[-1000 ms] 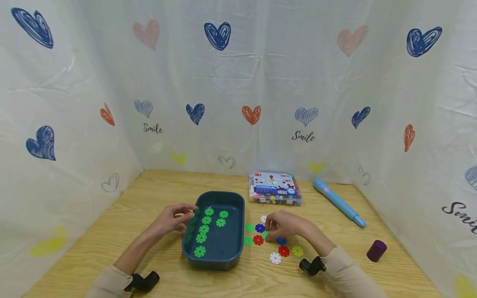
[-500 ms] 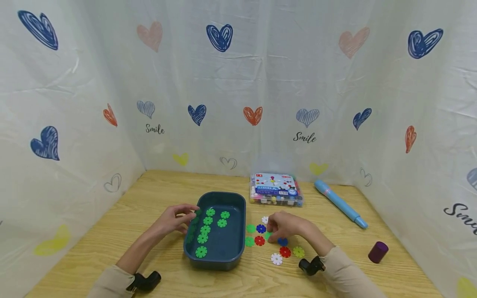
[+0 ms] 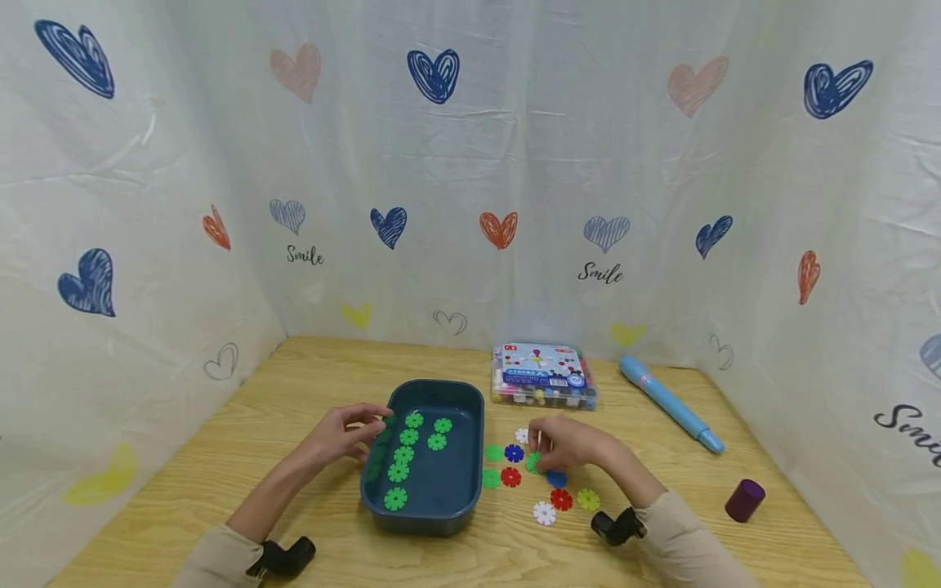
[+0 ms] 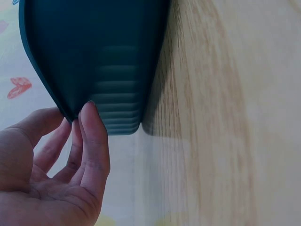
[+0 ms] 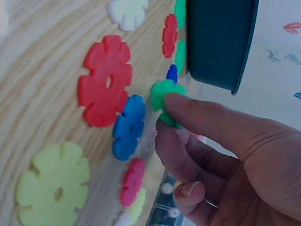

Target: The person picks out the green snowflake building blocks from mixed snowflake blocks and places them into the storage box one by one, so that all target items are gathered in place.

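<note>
My left hand (image 3: 340, 433) pinches the left rim of a dark teal plastic basin (image 3: 443, 483); the left wrist view shows thumb and fingertips at the basin's edge (image 4: 49, 92). Several green snowflake discs (image 3: 403, 455) lie inside it, most in a row along the left side. To the right of the basin, my right hand (image 3: 568, 442) pinches a green snowflake disc (image 5: 162, 92) between thumb and fingers, tilted and close over the table. Around that hand lie loose discs: a dark blue one (image 3: 514, 453), a red one (image 3: 510, 477), another blue one (image 5: 129, 127) and two green ones (image 3: 491, 478).
Nearer the front are a white disc (image 3: 545, 513), a red disc (image 3: 561, 500) and a yellow disc (image 3: 588, 499). Behind stands a clear box of coloured pieces (image 3: 544, 377). A light blue pen-shaped tube (image 3: 671, 404) and a purple cylinder (image 3: 745, 501) lie at the right.
The green disc under my right fingers now shows more fully, pinched and tipped up, as the fingers shift slightly. My left hand keeps its place at the basin's rim.
</note>
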Tool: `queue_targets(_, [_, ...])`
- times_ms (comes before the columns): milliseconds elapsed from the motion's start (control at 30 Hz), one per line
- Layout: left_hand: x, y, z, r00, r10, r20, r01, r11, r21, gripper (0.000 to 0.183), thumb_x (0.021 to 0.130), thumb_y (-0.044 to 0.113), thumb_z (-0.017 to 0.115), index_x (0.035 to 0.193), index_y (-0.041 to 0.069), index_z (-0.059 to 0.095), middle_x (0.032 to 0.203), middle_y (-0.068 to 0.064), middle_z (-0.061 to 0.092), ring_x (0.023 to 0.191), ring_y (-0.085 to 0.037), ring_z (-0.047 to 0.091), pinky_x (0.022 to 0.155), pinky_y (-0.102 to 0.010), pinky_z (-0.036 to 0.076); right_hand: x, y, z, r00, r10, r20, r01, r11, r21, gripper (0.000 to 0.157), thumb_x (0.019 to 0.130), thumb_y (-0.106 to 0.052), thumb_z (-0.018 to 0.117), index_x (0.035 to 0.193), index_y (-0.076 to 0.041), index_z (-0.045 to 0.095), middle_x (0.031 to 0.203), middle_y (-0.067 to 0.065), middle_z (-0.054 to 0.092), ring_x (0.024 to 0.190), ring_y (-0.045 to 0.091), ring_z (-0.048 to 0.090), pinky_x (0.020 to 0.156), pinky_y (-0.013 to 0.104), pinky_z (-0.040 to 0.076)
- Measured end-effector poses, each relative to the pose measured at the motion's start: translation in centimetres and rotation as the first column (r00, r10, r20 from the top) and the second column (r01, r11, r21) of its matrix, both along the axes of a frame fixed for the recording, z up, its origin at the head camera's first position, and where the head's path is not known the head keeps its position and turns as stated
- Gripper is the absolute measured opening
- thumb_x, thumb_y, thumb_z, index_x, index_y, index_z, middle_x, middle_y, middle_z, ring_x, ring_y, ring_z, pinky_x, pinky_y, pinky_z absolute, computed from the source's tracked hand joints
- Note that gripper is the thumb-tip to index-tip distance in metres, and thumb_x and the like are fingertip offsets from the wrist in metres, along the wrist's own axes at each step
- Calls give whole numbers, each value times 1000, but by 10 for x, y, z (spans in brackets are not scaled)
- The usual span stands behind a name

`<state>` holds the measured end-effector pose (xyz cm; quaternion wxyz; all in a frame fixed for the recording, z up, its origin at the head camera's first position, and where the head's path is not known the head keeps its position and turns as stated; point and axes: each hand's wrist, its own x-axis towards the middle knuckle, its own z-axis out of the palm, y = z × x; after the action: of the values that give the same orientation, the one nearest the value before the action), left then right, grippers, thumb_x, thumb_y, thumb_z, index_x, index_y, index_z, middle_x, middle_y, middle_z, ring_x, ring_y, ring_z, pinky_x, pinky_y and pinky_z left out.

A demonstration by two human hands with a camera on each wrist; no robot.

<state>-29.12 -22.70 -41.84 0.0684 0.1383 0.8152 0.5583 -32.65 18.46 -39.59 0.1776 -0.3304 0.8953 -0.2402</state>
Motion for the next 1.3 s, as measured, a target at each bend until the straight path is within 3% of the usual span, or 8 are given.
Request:
queue_targets(167, [0,0,0,1000,-5,0,5,1000,-4,47,96,31,63,133,2,56,112,-25,61,81,-20,64,65,-34,61,0,3,7,999,47,-21,-48,999,-13,10,88,-1,68,92,-6,61,83,3,64,67,10,57,57,20,49])
queue_targets(533, [-1,0,-1,1000,-1,-5,1,1000,-17,46,96,31,63,132,3,57,111,-24,61,81,-21,64,65,-33,61,-1,6,26,984,84,-154,-77,996,48,3,91,-6,67,92,-7,70,84,1,69,71,4,59,64,18,51])
queue_targets(767, [1,0,1,1000,-8,-10,8,1000,-15,47,96,31,63,133,2,56,112,-24,60,81,-20,63,65,-34,61,-3,2,39,985,97,-145,-99,995,-11,5,97,-9,60,93,-6,62,84,13,71,65,22,69,63,19,52])
queue_targets(1033, [-1,0,0,1000,-2,-6,2,1000,-18,46,96,32,63,133,4,56,113,-24,60,82,-22,63,65,-33,61,-6,-10,58,982,87,-169,-87,996,8,7,98,-12,59,97,-7,64,77,-2,68,62,19,67,61,20,52])
queue_targets(1300, [-1,0,0,1000,-9,-7,9,1000,-15,47,97,31,63,134,2,55,114,-26,60,82,-20,63,65,-34,61,-6,-25,78,971,112,-212,-107,994,37,13,99,-12,58,105,-6,68,81,1,72,65,19,68,62,20,52])
